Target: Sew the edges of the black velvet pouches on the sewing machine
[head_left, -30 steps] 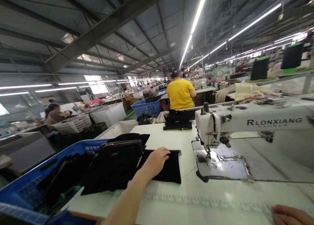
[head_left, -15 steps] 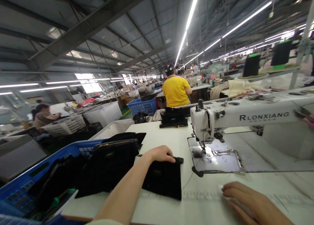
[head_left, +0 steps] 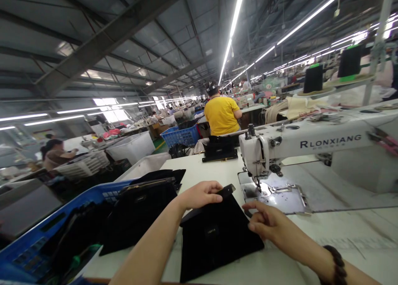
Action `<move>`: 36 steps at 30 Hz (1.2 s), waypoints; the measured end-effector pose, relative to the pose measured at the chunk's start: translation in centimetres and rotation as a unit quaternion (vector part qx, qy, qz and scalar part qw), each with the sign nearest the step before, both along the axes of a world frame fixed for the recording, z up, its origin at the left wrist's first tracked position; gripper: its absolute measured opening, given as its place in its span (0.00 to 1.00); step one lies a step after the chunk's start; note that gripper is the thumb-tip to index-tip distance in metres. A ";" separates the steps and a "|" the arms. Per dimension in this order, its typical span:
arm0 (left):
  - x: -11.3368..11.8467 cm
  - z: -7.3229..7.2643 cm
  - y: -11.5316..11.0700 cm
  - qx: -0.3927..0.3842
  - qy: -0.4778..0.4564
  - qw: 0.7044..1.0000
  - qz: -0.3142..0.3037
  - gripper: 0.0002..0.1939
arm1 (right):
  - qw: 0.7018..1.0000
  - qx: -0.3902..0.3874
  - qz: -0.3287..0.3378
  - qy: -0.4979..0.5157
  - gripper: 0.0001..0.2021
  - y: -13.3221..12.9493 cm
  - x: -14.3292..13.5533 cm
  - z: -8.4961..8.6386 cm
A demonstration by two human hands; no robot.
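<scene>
A black fabric pouch piece with a small metal label lies on the white table, slightly turned. My left hand grips its stiff upper edge, thumb on the near side, and that edge is a little raised. By the pouch's right side is my right hand, its fingers bent and apart; whether a fingertip touches the fabric I cannot tell. The sewing machine stands just beyond, its needle over a metal plate. More black pouch pieces are piled left of my left arm.
A blue plastic basket with dark pieces stands at the left. Another black piece lies at the table's far edge. Thread cones are at the right. A person in a yellow shirt sits ahead, facing away.
My right hand has moved left and up from the table's ruler strip to the pouch's right side. The pouch has come nearer and turned, its upper edge still in my left hand.
</scene>
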State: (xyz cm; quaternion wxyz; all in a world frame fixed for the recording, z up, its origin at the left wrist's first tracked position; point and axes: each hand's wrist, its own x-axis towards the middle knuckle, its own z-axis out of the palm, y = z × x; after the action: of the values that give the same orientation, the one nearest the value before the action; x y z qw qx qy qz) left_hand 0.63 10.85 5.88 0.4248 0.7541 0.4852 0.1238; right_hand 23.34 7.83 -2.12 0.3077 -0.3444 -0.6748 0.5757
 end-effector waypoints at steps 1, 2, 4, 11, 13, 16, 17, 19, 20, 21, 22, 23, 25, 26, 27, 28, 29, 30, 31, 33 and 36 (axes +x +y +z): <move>0.2 -0.1 0.1 -0.020 -0.020 1.000 -0.013 0.23 | 1.000 -0.004 0.003 0.000 0.17 0.0 0.2 -0.1; 0.5 -0.1 0.2 -0.038 -0.039 0.998 -0.027 0.25 | 1.000 -0.007 0.007 -0.002 0.15 -0.1 0.5 -0.3; 1.1 -0.3 0.4 -0.056 -0.057 0.996 -0.043 0.24 | 1.000 -0.006 0.009 -0.010 0.11 -0.3 1.0 -0.7; 3.4 -0.9 0.6 -0.011 -0.021 0.999 0.039 0.15 | 0.999 0.012 -0.015 -0.044 0.06 -0.5 2.2 -1.2; 4.0 -1.1 0.7 -0.014 -0.014 0.999 0.047 0.15 | 0.999 0.009 -0.018 -0.051 0.07 -0.4 2.5 -0.9; 4.9 -1.7 1.2 0.015 0.008 0.998 0.066 0.13 | 0.999 -0.004 -0.022 -0.045 0.08 -0.4 2.8 -0.8; 5.2 -2.0 1.4 0.034 0.018 0.996 0.074 0.12 | 0.999 -0.007 -0.025 -0.043 0.09 -0.4 2.8 -0.9; 5.8 -2.6 1.9 0.073 0.042 0.993 0.087 0.11 | 0.999 -0.006 -0.035 -0.039 0.10 -0.3 3.0 -1.3; 6.0 -3.0 2.1 0.090 0.054 0.990 0.090 0.10 | 0.999 -0.006 -0.039 -0.037 0.11 -0.2 3.0 -1.4; 6.3 -3.3 2.4 0.104 0.066 0.988 0.093 0.10 | 0.998 -0.004 -0.044 -0.035 0.11 -0.1 3.1 -1.6; 6.5 -3.6 2.6 0.115 0.077 0.986 0.095 0.10 | 0.998 -0.005 -0.047 -0.036 0.11 0.0 3.1 -1.7; 6.8 -4.0 2.9 0.122 0.087 0.984 0.096 0.10 | 0.998 -0.006 -0.048 -0.040 0.11 0.2 3.2 -1.7; 7.2 -4.7 3.4 0.129 0.104 0.982 0.096 0.11 | 0.998 -0.009 -0.044 -0.052 0.10 0.6 3.2 -1.8; 7.3 -5.1 3.7 0.129 0.110 0.981 0.094 0.11 | 0.997 -0.010 -0.041 -0.059 0.10 0.8 3.3 -1.7; 7.5 -5.5 4.1 0.129 0.116 0.981 0.091 0.12 | 0.997 -0.012 -0.039 -0.065 0.10 1.1 3.4 -1.7; 7.7 -5.9 4.4 0.127 0.120 0.981 0.088 0.12 | 0.997 -0.011 -0.036 -0.070 0.10 1.3 3.6 -1.6; 7.8 -6.2 4.8 0.125 0.124 0.981 0.085 0.12 | 0.996 -0.006 -0.031 -0.079 0.09 1.6 3.8 -1.5; 7.9 -6.6 5.1 0.121 0.127 0.981 0.081 0.12 | 0.995 0.005 -0.021 -0.093 0.09 1.9 4.2 -1.3; 8.0 -6.9 5.4 0.117 0.129 0.982 0.078 0.12 | 0.993 0.025 -0.006 -0.111 0.08 2.2 4.5 -1.1; 8.2 -7.4 5.9 0.107 0.132 0.983 0.072 0.11 | 0.983 0.096 0.037 -0.150 0.10 2.8 5.4 -0.5; 8.3 -7.6 6.3 0.097 0.133 0.984 0.066 0.11 | 0.940 0.252 0.101 -0.207 0.17 4.0 6.4 0.4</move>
State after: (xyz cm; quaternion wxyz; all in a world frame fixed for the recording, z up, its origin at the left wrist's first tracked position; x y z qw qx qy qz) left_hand 8.89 17.19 -1.77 0.2727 0.7679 0.5715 0.0968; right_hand 29.72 11.79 -1.74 0.1783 -0.2972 -0.8777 0.3310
